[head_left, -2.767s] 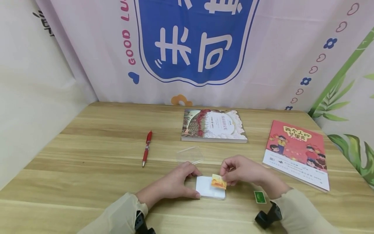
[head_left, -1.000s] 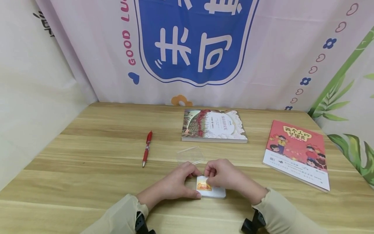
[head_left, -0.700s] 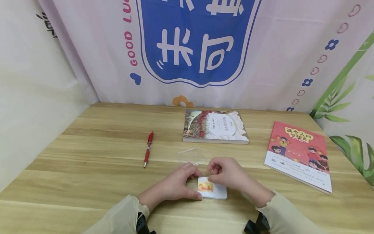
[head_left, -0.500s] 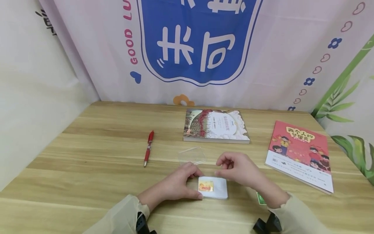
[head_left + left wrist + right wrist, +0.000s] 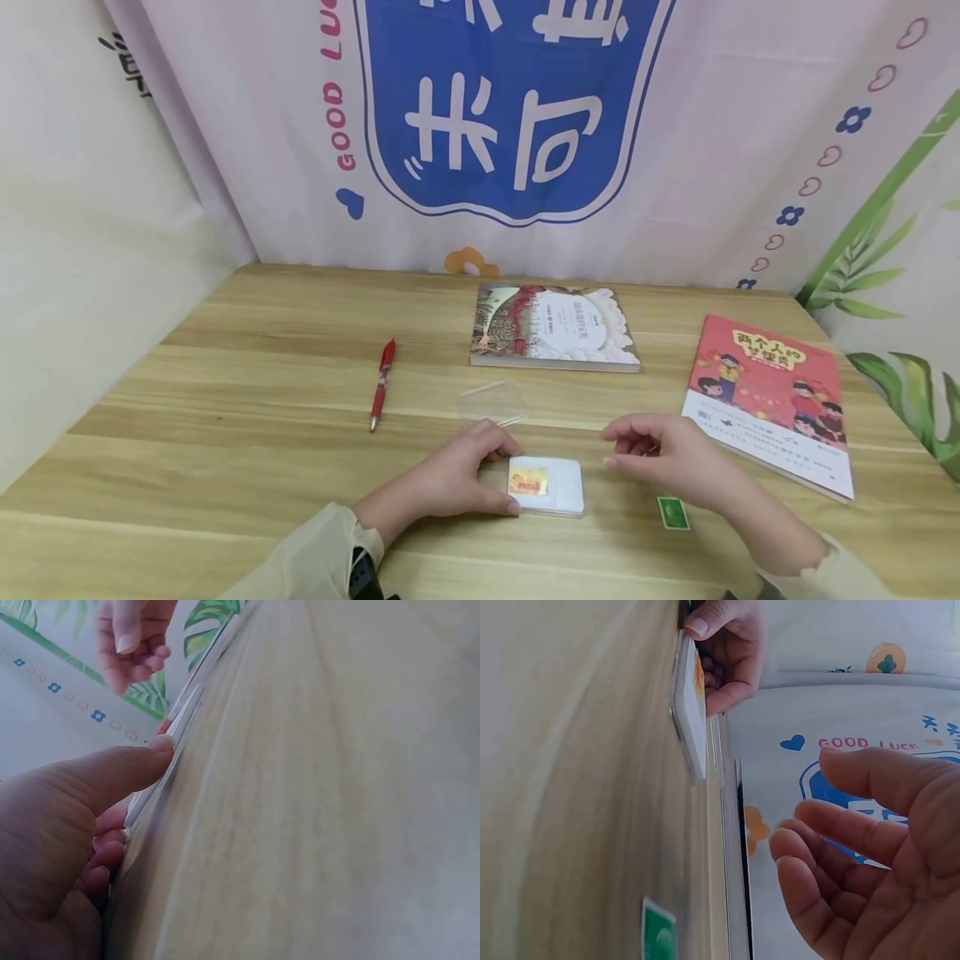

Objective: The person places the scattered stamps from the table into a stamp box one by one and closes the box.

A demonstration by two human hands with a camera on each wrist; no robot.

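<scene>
My left hand [image 5: 450, 477] holds the left end of a flat white stack of cards [image 5: 564, 485] in a clear tray, thumb at the near side and fingers at the far side. On the stack's left half lies a small yellow-orange stamp-like piece [image 5: 528, 481]. My right hand [image 5: 667, 457] hovers right of the stack, fingers loosely curled with nothing in them; the right wrist view shows the bare fingers [image 5: 810, 900]. Below that hand, a small green stamp-like piece [image 5: 672, 513] lies on the table. The stack shows edge-on in the right wrist view.
A clear plastic lid [image 5: 492, 403] lies just behind the stack. Farther back is a picture book [image 5: 555, 327], with a red book [image 5: 768, 400] at the right. A red pen [image 5: 382, 385] lies to the left on the wooden table [image 5: 247, 400].
My right hand first held the orange piece over the stack, set it on the left half, let go and drew away to the right. My left hand has stayed at the stack.
</scene>
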